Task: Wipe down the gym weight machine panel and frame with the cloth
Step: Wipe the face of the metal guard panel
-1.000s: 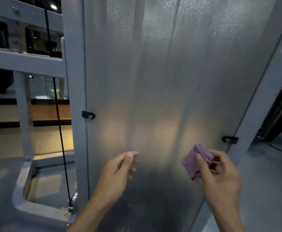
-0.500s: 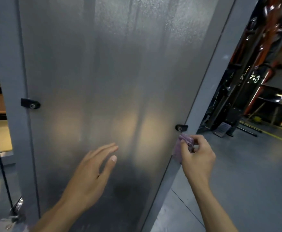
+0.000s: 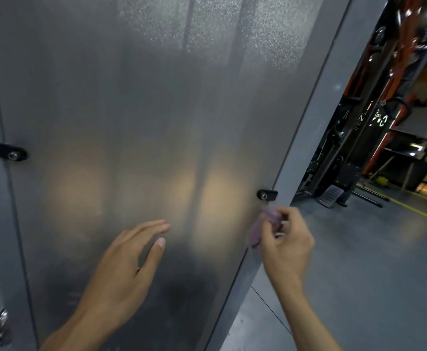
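Fingers (image 3: 279, 228) of the right hand (image 3: 287, 245) curl around a bunched purple cloth (image 3: 256, 230), pinching it against the right edge of the frosted grey panel (image 3: 136, 122), just below a small black clip (image 3: 267, 195) that fastens the panel to the grey frame upright (image 3: 316, 117). The left hand (image 3: 129, 264) is spread and relaxed, fingers straight, close to the lower middle of the panel; whether it touches the surface cannot be told. A matching black clip (image 3: 9, 152) sits on the panel's left edge. To wipe this spot well, the cloth probably needs opening out flatter, so more fabric meets the seam between panel and upright. Working around the clip rather than over it should avoid snagging. The free hand could brace the panel against flexing. Beyond the upright, dark gym equipment (image 3: 354, 148) stands on a grey floor (image 3: 374, 274).
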